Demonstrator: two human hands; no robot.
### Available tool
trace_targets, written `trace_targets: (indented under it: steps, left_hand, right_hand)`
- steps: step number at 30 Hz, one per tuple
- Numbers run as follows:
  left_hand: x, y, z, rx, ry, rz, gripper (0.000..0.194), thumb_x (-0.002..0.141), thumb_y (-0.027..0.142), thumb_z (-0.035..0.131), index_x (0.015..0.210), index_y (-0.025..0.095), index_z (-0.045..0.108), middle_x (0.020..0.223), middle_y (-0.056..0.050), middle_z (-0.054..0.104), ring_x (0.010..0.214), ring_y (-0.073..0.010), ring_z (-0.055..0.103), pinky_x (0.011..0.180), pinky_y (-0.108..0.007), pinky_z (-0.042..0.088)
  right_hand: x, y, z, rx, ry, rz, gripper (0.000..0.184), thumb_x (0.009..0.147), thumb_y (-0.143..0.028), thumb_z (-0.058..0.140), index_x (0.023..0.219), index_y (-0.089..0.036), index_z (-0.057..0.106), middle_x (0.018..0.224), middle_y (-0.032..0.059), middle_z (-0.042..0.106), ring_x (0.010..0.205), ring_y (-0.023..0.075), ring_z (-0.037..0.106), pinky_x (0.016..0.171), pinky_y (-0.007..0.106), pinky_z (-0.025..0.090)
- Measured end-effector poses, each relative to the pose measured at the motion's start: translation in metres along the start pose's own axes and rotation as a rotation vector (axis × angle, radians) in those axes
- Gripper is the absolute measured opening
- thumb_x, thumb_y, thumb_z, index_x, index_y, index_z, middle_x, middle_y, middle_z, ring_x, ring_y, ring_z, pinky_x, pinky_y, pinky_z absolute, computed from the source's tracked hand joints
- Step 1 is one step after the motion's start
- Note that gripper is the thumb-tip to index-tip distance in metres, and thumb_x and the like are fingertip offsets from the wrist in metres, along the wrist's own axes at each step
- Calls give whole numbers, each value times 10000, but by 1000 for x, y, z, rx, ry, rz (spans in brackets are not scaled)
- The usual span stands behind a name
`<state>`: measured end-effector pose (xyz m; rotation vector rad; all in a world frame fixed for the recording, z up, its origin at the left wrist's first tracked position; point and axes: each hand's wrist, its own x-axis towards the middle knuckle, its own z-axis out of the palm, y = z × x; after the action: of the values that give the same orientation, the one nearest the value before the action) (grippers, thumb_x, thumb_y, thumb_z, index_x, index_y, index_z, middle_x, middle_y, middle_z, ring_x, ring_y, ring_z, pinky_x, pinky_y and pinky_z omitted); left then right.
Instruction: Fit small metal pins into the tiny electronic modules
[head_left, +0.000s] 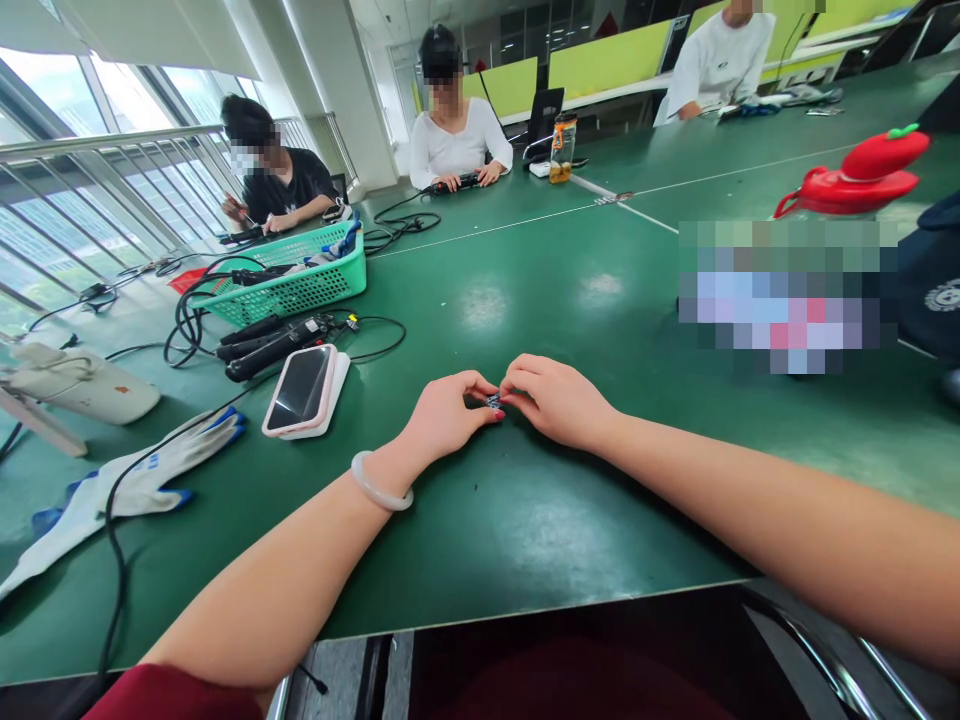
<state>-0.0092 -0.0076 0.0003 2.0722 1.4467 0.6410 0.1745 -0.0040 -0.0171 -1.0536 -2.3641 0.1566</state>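
Just above the green tabletop, my two hands meet in front of me. Thumb and fingers of my left hand are closed in a pinch on a small silvery metal piece, too small to tell its kind. From the right, the bent fingertips of my right hand press together against the same piece. Most of it is hidden between the fingers. Left of my left hand, a phone lies on a white object.
A black-handled tool with a cable lies before a green basket of tools and cords. Work gloves lie at left. A red-lidded bottle stands right. People sit at the far side; an orange-capped bottle stands near one.
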Motion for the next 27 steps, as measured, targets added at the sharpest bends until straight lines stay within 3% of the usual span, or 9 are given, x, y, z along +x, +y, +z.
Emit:
trace_targets:
  steps: [12,21,27]
  left_hand:
    - [0,3,0,-30,-3,34,208,660,333,728,824,220,666,848,12,693,818,-157,612,800,-291,453]
    - [0,3,-2,-70,-10,70,195,671,301,716,837,212,667,866,3,704,848,-161,626,821,-296,456]
    - [3,-4,-2,-60,38,-38,212,667,270,718,865,213,670,889,-9,713,850,-163,638,800,-298,471]
  right_hand:
    - [-1,1,-1,55,20,11,140,870,-199,534,821,-191,665,888,44,624,813,160,565,742,286,441]
    - [0,3,-4,243,40,172,23,803,-193,597,801,-201,618,797,2,600,703,125,535,652,249,405]
    - [-1,13,-11,214,-265,185,90,739,-261,687,815,-217,670,781,-3,625,707,137,558,635,250,415]
